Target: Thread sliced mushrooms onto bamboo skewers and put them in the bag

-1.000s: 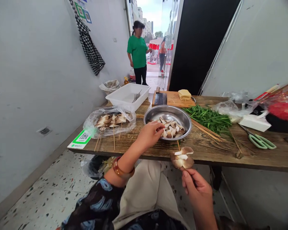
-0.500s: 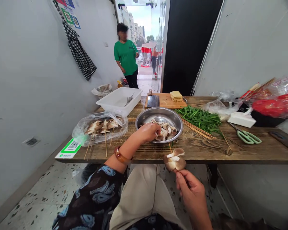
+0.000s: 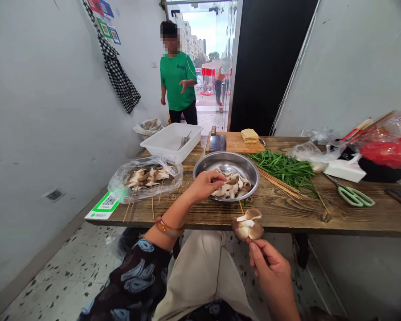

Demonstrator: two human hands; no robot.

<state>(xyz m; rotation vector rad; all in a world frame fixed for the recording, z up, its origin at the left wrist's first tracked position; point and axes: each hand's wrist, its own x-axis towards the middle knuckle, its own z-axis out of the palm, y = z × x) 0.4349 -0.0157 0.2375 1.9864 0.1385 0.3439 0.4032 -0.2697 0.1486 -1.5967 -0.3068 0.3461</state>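
Note:
My left hand (image 3: 209, 183) reaches over the near left rim of a steel bowl (image 3: 200, 167). Its fingers are loosely bent and slightly apart, right at torn oyster mushroom pieces (image 3: 230, 189) inside; nothing shows clearly in its grasp. In front of the table edge, my right hand (image 3: 270, 263) is closed on a mushroom skewer (image 3: 248, 226), gripping below the brown caps. The stick's thin upper end points toward the bowl. To the left, finished-looking mushroom skewers (image 3: 149, 177) lie in a clear plastic bag (image 3: 118, 171), sticks hanging toward me.
Behind stand a white tub (image 3: 170, 149) and a cutting board (image 3: 235, 141) with a cleaver (image 3: 217, 142) and stacked tofu sheets (image 3: 250, 135). Bare skewers (image 3: 280, 183), green leaves (image 3: 282, 164) and scissors (image 3: 354, 196) lie right. A person in green (image 3: 177, 80) stands beyond the table.
My left hand has lifted slightly and its fingers have loosened over the mushrooms. My right hand keeps the skewer. The person in green has come closer, with one arm bent.

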